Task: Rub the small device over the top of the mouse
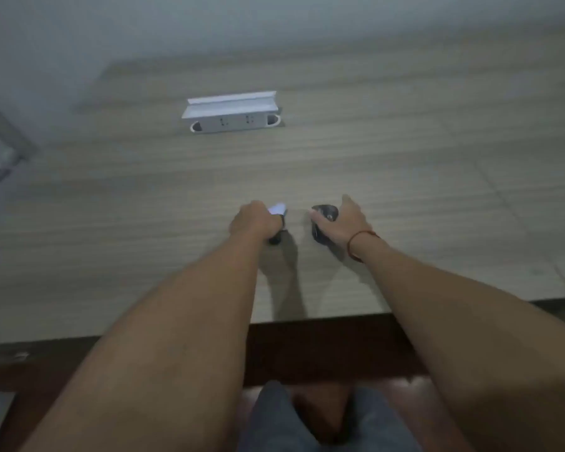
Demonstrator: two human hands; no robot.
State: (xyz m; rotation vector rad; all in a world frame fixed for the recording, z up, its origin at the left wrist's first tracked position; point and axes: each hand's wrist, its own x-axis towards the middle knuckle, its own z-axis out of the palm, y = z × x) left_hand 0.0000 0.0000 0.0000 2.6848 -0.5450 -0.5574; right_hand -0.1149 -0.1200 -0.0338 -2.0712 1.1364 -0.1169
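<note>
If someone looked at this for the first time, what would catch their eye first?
Two bare forearms reach over a wooden desk. The left hand grips a small dark object with a pale tip, and the right hand holds a dark mouse-like object. Farther back sits a white socket box.

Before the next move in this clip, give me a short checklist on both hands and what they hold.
1. Left hand grips the dark-handled item with a pale glowing tip: ok.
2. What that item is: cannot tell, blurred.
3. Right hand holds the rounded black object on the wood-grain table: ok.
4. The two held things apart, not touching: ok.
5. White socket box with raised lid stands well beyond both hands, out of the way: ok.
6. Whether anything is plugged into the socket box: cannot tell.
</note>
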